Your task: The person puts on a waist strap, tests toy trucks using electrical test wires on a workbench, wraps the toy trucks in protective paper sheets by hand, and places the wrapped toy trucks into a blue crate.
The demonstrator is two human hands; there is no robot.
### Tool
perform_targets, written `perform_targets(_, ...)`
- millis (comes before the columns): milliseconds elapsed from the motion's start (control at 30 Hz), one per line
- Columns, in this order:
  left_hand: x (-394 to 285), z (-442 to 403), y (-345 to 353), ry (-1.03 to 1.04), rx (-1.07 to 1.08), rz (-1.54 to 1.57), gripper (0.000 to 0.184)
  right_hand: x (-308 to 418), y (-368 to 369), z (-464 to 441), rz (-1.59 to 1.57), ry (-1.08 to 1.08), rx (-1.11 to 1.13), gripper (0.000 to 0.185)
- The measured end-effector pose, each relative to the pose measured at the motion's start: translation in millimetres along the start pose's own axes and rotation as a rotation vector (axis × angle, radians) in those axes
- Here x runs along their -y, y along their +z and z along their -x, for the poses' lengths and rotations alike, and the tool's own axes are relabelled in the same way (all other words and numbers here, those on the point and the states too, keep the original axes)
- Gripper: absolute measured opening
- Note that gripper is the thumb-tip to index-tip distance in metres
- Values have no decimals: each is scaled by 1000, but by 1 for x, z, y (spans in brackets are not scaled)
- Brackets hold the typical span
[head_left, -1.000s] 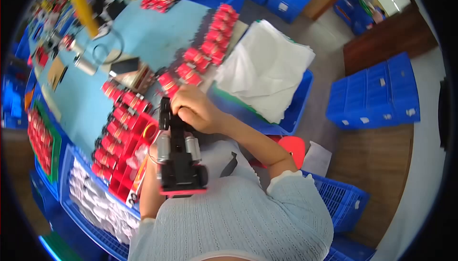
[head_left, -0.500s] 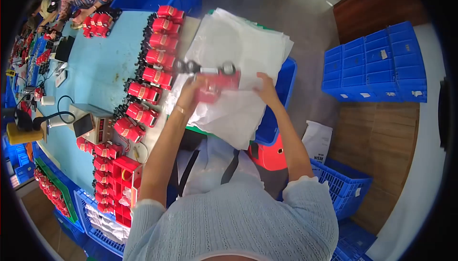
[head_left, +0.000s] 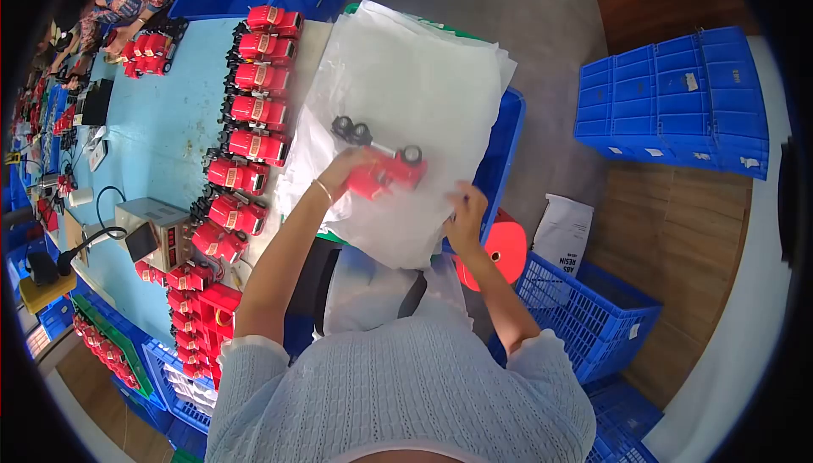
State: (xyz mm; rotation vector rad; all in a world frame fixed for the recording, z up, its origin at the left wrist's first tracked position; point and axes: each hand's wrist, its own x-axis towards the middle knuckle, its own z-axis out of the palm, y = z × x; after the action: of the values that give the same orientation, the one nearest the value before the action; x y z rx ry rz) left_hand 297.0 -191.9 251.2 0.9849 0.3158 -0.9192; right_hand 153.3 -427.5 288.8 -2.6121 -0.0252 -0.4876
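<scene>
My left hand (head_left: 349, 170) is closed around a red toy truck (head_left: 383, 177), which lies tipped on its side with black wheels showing. The truck is over a stack of thin white sheets (head_left: 423, 74), and its outline is slightly blurred. To the right, my right hand (head_left: 467, 216) is at the near right edge of the stack, its fingers loosely bent and apart, with nothing visible in them. Left of the sheets, a row of similar red toy trucks (head_left: 258, 112) stands along the table edge.
The blue table (head_left: 182, 124) bears a meter box (head_left: 161, 230) with cables and more red trucks. A blue bin (head_left: 504, 141) is under the sheets' right side. Stacked blue crates (head_left: 669, 103), a white sack (head_left: 562, 234) and a red roll (head_left: 500, 251) are rightward. Another person works at upper left.
The truck in my left hand has moved slightly down. My right hand has come down and nearer to me along the right edge of the stack, its fingers more bent. The view has shifted a little.
</scene>
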Motion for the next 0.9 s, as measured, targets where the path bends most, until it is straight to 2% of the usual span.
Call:
perform_targets(33,11,3,-4,-11,-40,-53,44,-1,5,2,1,4,0,25)
perform_targets(133,33,9,-12,-29,-87,-175,49,-11,28,-4,-531,708,-218,29)
perform_targets(167,38,11,-15,-39,-97,-241,51,-16,30,-10,-531,709,-222,29)
perform_targets(267,50,16,-21,-35,-110,-299,52,-39,32,-43,-1143,962,-148,42)
perform_targets(400,57,27,-21,6,-140,-255,50,-72,46,-84,-1002,972,-249,45)
perform_targets(500,55,31,-13,44,-157,-206,50,-94,59,-111,-447,754,-163,48)
perform_targets(533,53,33,-10,55,-142,-190,50,-97,61,-120,-449,748,-162,48)
perform_targets(633,46,38,3,82,-114,-155,50,-100,61,-149,-84,263,-194,48)
perform_targets(800,43,38,25,-21,-106,83,51,-117,77,-206,22,187,-257,49)
perform_targets(900,46,32,21,-37,-111,152,54,-113,80,-229,85,450,-52,41)
